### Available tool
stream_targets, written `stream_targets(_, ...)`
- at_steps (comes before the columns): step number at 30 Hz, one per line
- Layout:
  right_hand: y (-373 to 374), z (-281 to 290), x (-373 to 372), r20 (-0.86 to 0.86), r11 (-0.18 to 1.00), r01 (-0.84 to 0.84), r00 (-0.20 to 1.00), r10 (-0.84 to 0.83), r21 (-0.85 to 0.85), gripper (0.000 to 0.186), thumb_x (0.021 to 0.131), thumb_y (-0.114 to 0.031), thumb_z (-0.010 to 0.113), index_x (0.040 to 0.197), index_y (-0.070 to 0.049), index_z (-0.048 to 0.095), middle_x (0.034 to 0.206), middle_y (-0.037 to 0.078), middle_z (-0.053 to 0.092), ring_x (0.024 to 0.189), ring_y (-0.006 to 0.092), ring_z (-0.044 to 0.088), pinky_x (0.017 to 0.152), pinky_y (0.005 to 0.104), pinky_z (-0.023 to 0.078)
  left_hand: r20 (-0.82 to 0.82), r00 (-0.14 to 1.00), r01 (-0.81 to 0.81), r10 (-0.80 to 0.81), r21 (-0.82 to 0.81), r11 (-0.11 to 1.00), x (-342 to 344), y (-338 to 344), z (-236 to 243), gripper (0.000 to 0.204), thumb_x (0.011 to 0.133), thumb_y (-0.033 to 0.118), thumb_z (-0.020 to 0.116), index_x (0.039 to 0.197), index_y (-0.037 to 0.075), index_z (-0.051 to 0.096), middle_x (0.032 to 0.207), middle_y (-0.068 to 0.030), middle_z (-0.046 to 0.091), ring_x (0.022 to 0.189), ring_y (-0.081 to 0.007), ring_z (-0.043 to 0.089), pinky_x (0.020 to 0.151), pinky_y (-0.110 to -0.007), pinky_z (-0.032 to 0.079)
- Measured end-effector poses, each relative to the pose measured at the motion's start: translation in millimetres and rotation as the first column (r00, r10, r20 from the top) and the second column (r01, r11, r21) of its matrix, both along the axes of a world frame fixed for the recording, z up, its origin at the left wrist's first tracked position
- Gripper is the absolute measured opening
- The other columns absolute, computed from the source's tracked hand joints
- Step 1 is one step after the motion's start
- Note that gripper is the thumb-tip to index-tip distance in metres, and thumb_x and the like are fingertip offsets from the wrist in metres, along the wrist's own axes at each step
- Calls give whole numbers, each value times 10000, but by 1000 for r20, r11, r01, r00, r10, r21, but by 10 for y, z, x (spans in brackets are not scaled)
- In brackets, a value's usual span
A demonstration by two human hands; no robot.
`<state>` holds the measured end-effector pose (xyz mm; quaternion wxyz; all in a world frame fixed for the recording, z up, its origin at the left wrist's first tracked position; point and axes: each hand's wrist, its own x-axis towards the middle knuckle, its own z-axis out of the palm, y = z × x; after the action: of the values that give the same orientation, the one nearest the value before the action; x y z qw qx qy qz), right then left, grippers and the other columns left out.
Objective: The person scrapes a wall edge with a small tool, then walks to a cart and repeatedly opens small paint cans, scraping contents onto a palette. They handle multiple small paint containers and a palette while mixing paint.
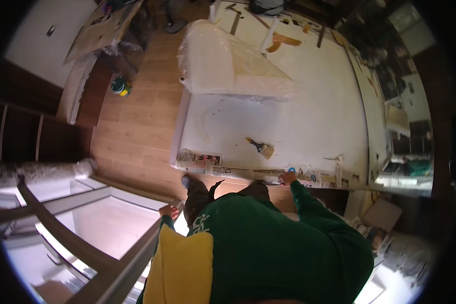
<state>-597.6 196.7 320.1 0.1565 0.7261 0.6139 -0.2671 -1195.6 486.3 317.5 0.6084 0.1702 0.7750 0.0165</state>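
Observation:
My right hand [288, 178] is at the newspaper-covered edge [228, 172] of the white platform [324, 121], fingers bent closed; what they hold is unclear. A small blue ring [292, 170] lies just beside it. My left hand [169, 212] hangs low at my left, fingers loosely apart, close to a pale frame with glass panels [111, 223]. Farther in on the platform lies a wide brush [263, 149] with a dark handle.
A plastic-wrapped cream padded piece [213, 61] rests on the platform's back, near orange scraps [283, 40]. Wooden floor [131, 121] runs along the left, holding a green bucket [120, 87] beside a cabinet [86, 91]. A mirror [405, 142] stands at the right.

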Motion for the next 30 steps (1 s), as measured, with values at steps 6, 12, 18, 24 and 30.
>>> stream_targets(6,976,310,-1236,-460,541,841,476,-750,-11,201,770,-300,687,828,-109,709,759,53,717,627,180,694,592,339,560,31,939,342,-342,11,940,-397,1487,274,301,940,277,537,1084,15,560,1089,-87,635,917,-246,674,776,-430,542)
stream_targets(12,1733,736,-2029,-734,165,971,-17,-679,-175,284,791,-277,669,890,-19,733,732,92,712,582,159,695,530,297,559,16,906,412,-422,190,891,-243,2727,839,340,934,258,528,1132,-17,565,1133,-116,635,967,-269,664,800,-431,541)
stream_targets(18,1927,-76,-2139,-618,531,828,517,-592,183,342,867,-314,578,660,-48,641,640,81,686,478,148,630,549,295,536,-33,841,532,-541,241,812,-134,3227,1121,370,933,243,534,1184,-29,544,1153,-142,630,978,-276,660,797,-432,538)
stream_targets(24,2181,514,-2403,-804,111,972,-107,-585,-210,184,862,-165,636,830,10,682,763,95,686,631,182,706,480,283,558,-108,814,558,-571,-129,820,-176,3678,944,345,965,183,497,1203,-66,523,1191,-173,616,1067,-319,629,871,-410,518)
stream_targets(30,3526,941,-2902,-749,-91,882,-442,-494,-462,280,856,-298,671,908,-25,707,772,63,702,603,131,687,516,270,573,-48,751,652,-658,-104,751,-271,4800,639,308,970,178,496,1158,-59,553,1127,-169,637,1035,-303,638,849,-393,534)
